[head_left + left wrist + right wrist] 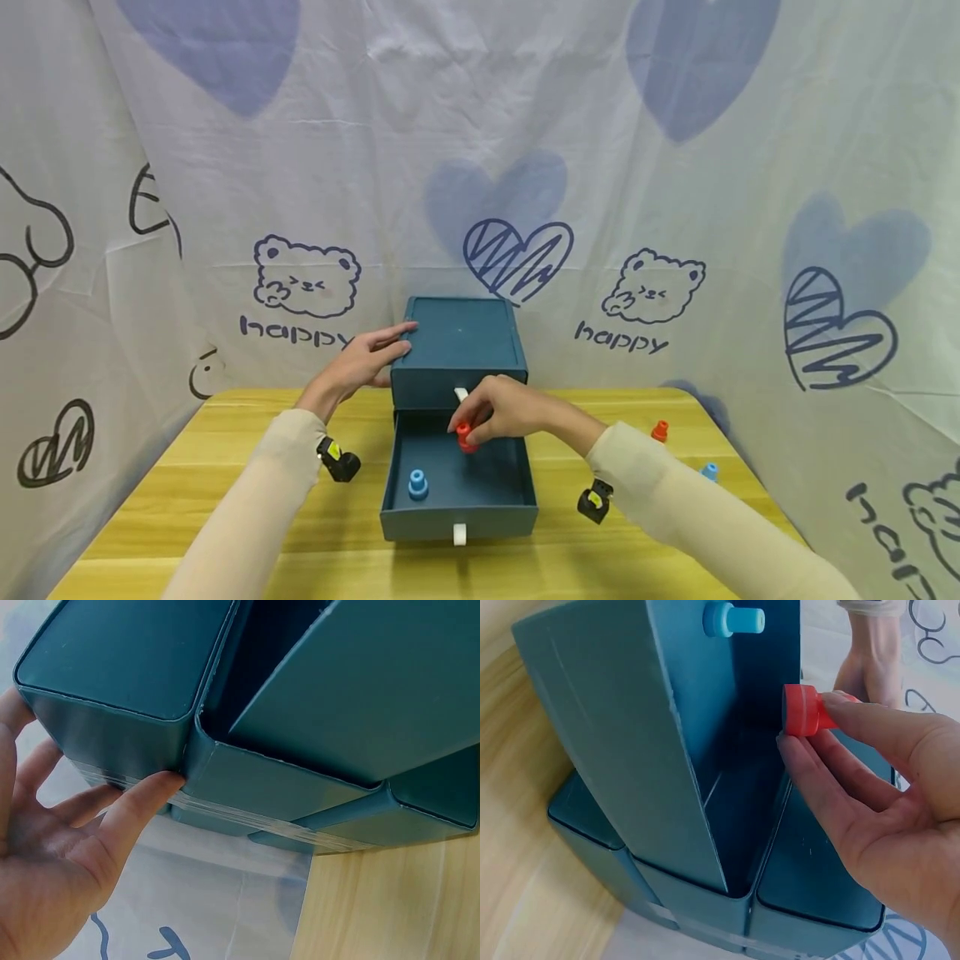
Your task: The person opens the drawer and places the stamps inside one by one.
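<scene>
A dark teal drawer cabinet (461, 333) stands on the table, its open drawer (480, 523) pulled out toward me. Between thumb and fingertips my right hand (510, 406) pinches a small red stepped cylinder (467, 438), held over the drawer. The right wrist view shows the red cylinder (801, 711) tilted on its side, its wide end away from the thumb. Inside the drawer, a blue stepped cylinder (417, 485) stands upright near the front left. My left hand (363, 360) rests with extended fingers against the cabinet's upper left side; in the left wrist view its fingertips (166, 780) touch that wall.
Another red cylinder (660, 431) and another blue cylinder (709, 472) are on the right of the wooden table (307, 517), the blue one partly behind my right sleeve. White pull tabs are on the drawer fronts. A printed cloth (420, 108) hangs behind the table.
</scene>
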The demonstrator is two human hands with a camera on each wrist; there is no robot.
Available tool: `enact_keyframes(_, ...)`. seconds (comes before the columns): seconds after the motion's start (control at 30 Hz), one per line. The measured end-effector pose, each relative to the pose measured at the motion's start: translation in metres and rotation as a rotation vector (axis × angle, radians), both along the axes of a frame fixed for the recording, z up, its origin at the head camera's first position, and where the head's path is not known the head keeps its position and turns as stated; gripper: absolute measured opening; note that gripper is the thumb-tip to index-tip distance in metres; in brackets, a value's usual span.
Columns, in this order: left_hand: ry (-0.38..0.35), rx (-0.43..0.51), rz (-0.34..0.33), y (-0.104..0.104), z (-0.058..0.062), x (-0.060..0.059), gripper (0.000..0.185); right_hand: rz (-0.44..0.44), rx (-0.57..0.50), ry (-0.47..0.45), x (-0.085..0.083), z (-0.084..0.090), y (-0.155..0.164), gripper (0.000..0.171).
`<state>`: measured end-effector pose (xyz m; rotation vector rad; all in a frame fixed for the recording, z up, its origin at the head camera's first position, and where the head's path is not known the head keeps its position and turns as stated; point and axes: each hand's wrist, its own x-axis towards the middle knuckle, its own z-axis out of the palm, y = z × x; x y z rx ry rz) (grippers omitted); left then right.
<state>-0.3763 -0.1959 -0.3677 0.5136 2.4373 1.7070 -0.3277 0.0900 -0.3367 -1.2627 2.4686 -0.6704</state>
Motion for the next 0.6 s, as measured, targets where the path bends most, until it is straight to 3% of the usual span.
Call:
enact_keyframes(0.33, -0.017, 0.004, -0.004, 0.001, 0.001, 0.002, 0.059, 0.069, 0.052, 0.053, 0.001, -0.01, -0.011, 0.022)
enact_keyframes(0.6, -0.013, -0.007, 0.0, 0.001, 0.002, 0.002, 0.059, 0.045, 0.112, 0.098, 0.002, -0.014, -0.018, 0.022)
